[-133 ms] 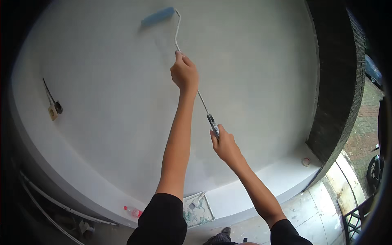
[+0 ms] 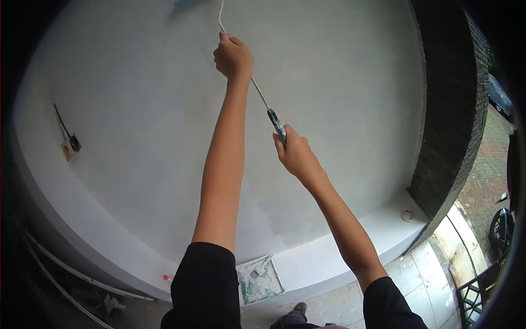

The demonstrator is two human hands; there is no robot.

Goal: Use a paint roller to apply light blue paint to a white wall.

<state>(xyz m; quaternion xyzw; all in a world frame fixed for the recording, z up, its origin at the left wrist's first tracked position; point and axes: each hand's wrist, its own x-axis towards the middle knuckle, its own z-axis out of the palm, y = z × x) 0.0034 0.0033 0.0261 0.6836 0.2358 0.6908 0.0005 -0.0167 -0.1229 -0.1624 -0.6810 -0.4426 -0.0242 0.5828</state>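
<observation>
Near twelve o'clock the left hand (image 2: 234, 56) grips the thin, pale metal rod (image 2: 260, 94) of a blue-covered paint roller (image 2: 185, 4), cut off at eleven; the right hand (image 2: 296, 151), near centre, holds its paint-smeared black handle (image 2: 275, 120). At six sits a rectangular paint-splashed tray (image 2: 269, 289).

The paint roller's sleeve (image 2: 185, 4) is light blue, its wire frame (image 2: 221, 17) off-white, and its handle (image 2: 277, 124) black, mottled with whitish paint. The wall (image 2: 339, 109) is pale grey with a faintly darker patch low down; the ledge (image 2: 320, 266) is whiter. Green smears blotch the whitish paint tray (image 2: 268, 289). The bottle cap (image 2: 165, 277) is red, the wall socket (image 2: 67, 151) yellowish beige, the plug (image 2: 76, 143) black. Both shirt sleeves (image 2: 204, 282) are plain black. The pillar (image 2: 445, 104) is near-black; reddish-brown and grey-green bands cross the brick-patterned paving (image 2: 484, 175).
</observation>
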